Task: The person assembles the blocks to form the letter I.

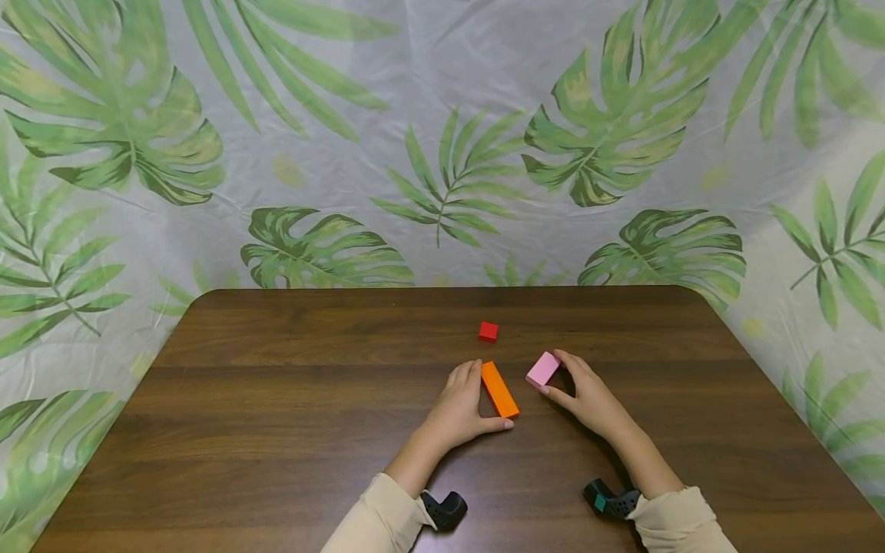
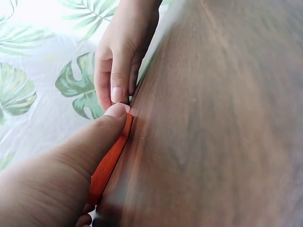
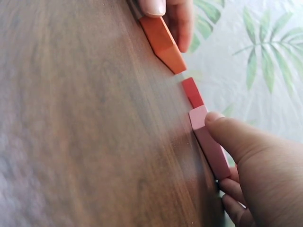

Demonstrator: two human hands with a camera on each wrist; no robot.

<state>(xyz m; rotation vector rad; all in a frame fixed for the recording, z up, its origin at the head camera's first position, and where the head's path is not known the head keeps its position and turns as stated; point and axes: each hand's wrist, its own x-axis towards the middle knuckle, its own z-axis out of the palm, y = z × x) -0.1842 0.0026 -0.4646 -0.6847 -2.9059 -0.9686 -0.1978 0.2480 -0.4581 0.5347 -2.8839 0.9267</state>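
Sleeves [image 1: 376,522] run off the bottom of my head view. The left hand [image 1: 452,411] seems to pinch the orange block [image 1: 499,390] endwise, though my left wrist view mostly hides its fingertips. The right hand [image 1: 593,399] pinches the pink block [image 1: 542,369] between thumb and fingers. Beyond both hands' fingertips, I see the red block [image 1: 488,332].

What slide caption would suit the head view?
Left hand gripping orange block, right hand gripping pink block, red block beyond.
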